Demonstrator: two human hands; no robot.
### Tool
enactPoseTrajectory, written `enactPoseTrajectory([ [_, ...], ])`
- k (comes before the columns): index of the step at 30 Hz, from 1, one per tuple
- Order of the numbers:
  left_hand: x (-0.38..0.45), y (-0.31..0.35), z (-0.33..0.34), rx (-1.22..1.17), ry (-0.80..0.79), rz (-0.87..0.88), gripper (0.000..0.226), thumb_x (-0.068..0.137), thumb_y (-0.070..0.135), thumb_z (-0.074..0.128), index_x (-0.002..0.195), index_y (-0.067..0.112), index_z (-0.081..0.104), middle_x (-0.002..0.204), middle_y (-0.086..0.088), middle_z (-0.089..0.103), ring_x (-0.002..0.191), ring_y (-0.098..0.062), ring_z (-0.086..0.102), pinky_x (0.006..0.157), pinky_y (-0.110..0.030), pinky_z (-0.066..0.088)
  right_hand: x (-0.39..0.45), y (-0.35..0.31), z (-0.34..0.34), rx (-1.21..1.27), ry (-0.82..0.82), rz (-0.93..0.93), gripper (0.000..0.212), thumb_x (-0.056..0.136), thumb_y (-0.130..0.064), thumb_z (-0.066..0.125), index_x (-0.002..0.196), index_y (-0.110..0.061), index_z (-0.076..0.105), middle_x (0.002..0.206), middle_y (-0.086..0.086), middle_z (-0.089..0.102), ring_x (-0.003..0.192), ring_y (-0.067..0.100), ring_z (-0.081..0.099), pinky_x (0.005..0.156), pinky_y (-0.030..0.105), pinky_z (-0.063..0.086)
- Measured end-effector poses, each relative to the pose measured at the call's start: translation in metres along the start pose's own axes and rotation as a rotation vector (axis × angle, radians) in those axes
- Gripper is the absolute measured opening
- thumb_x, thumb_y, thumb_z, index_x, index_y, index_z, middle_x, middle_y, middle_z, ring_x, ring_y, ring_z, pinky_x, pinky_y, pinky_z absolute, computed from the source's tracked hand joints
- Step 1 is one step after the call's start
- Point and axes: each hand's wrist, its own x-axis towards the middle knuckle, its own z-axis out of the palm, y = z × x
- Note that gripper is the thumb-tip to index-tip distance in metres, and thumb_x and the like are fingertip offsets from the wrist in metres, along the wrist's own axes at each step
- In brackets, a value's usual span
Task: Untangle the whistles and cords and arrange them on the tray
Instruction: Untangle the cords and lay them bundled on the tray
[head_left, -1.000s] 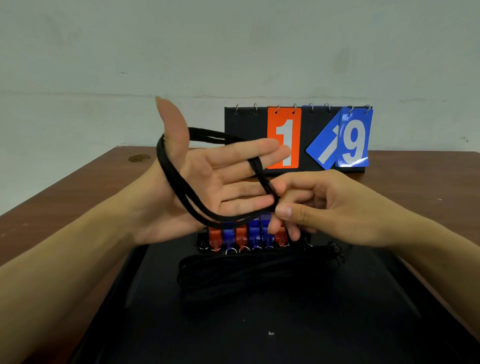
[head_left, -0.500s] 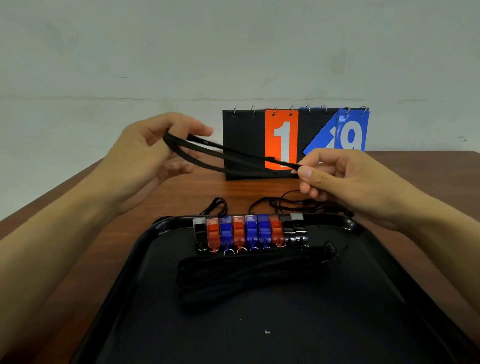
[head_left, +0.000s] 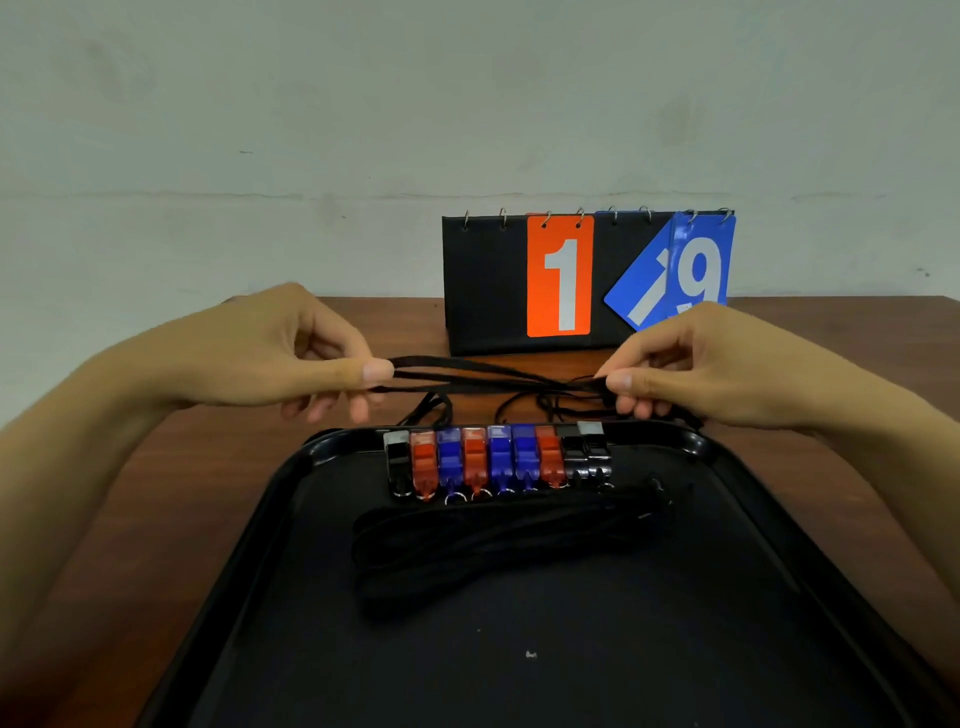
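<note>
A black cord folded into several strands is stretched level between my hands, above the far rim of the black tray. My left hand pinches its left end and my right hand pinches its right end. On the tray, several whistles in black, red and blue lie side by side in a row along the far edge. A bundle of folded black cords lies just in front of the row. More loose black cord lies on the table behind the tray.
A flip scoreboard showing an orange 1 and a blue 9 stands on the wooden table behind the tray, against a pale wall. A small white speck lies on the tray's near part.
One second ago the cord was looped around my open left hand. Both hands have since drawn it out flat and lowered it toward the tray's far edge.
</note>
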Motion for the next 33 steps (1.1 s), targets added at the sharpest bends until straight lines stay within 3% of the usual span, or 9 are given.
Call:
enactPoseTrajectory([
  [8, -0.003, 0.003, -0.004, -0.007, -0.553, -0.159, 0.028, 0.094, 0.040, 0.071, 0.081, 0.017, 0.080, 0.067, -0.009, 0.075, 0.045, -0.009, 0.056, 0.038, -0.018, 0.038, -0.006, -0.004, 0.001, -0.003, -0.425, 0.023, 0.010, 0.095, -0.026, 0.067, 0.088, -0.022, 0.073, 0.079, 0.003, 0.077, 0.069, 0.011, 0.072, 0.067, 0.022, 0.057],
  [11, -0.001, 0.005, 0.005, 0.070, -0.658, -0.189, 0.024, 0.094, 0.035, 0.069, 0.084, 0.016, 0.079, 0.068, -0.005, 0.076, 0.049, -0.008, 0.058, 0.044, -0.016, 0.038, -0.005, -0.003, 0.005, -0.050, -0.502, 0.025, 0.008, 0.094, -0.029, 0.068, 0.093, -0.025, 0.074, 0.082, 0.002, 0.077, 0.073, 0.014, 0.073, 0.071, 0.023, 0.058],
  [14, 0.002, 0.004, 0.013, 0.130, -0.742, -0.205, 0.026, 0.093, 0.038, 0.071, 0.087, 0.014, 0.078, 0.070, -0.002, 0.077, 0.051, -0.008, 0.059, 0.053, -0.025, 0.041, -0.005, -0.003, 0.005, -0.075, -0.510, -0.012, 0.006, 0.091, -0.034, 0.071, 0.092, -0.030, 0.075, 0.081, 0.002, 0.076, 0.073, 0.017, 0.073, 0.069, 0.020, 0.056],
  [19, 0.003, 0.004, 0.015, 0.159, -0.786, -0.223, 0.027, 0.090, 0.041, 0.074, 0.085, 0.015, 0.078, 0.073, -0.002, 0.078, 0.050, -0.008, 0.060, 0.057, -0.030, 0.042, -0.006, -0.004, 0.005, -0.105, -0.507, -0.061, 0.006, 0.089, -0.037, 0.074, 0.093, -0.033, 0.077, 0.082, -0.001, 0.076, 0.074, 0.011, 0.072, 0.074, 0.022, 0.058],
  [23, 0.002, 0.000, 0.006, 0.149, -0.717, -0.225, 0.038, 0.087, 0.054, 0.070, 0.082, 0.017, 0.077, 0.073, -0.004, 0.078, 0.049, -0.009, 0.061, 0.050, -0.025, 0.039, -0.008, -0.008, 0.002, -0.137, -0.481, -0.083, 0.011, 0.089, -0.042, 0.071, 0.093, -0.035, 0.078, 0.085, -0.007, 0.077, 0.073, 0.013, 0.073, 0.070, 0.020, 0.057],
  [26, 0.004, -0.005, 0.003, 0.135, -0.479, -0.157, 0.039, 0.088, 0.057, 0.061, 0.075, 0.023, 0.074, 0.071, -0.004, 0.076, 0.052, -0.010, 0.063, 0.046, -0.020, 0.041, -0.010, -0.008, 0.000, -0.174, -0.391, -0.126, 0.021, 0.089, -0.051, 0.066, 0.091, -0.036, 0.079, 0.078, -0.009, 0.075, 0.067, 0.011, 0.068, 0.063, 0.022, 0.054],
  [30, 0.016, -0.021, 0.010, 0.273, -0.045, -0.019, 0.047, 0.092, 0.073, 0.043, 0.083, 0.038, 0.074, 0.086, 0.010, 0.076, 0.074, -0.003, 0.070, 0.067, -0.022, 0.054, -0.008, -0.005, 0.000, -0.215, -0.159, -0.172, 0.034, 0.090, -0.063, 0.052, 0.086, -0.042, 0.078, 0.064, -0.001, 0.066, 0.055, 0.014, 0.051, 0.051, 0.021, 0.036],
  [33, 0.024, -0.037, 0.018, 0.340, -0.024, 0.010, 0.059, 0.086, 0.082, 0.029, 0.095, 0.046, 0.074, 0.111, 0.024, 0.070, 0.102, 0.009, 0.064, 0.090, -0.025, 0.050, -0.005, -0.005, 0.004, -0.232, -0.080, -0.195, 0.038, 0.092, -0.065, 0.047, 0.089, -0.041, 0.076, 0.073, 0.002, 0.071, 0.062, 0.019, 0.059, 0.059, 0.035, 0.046],
])
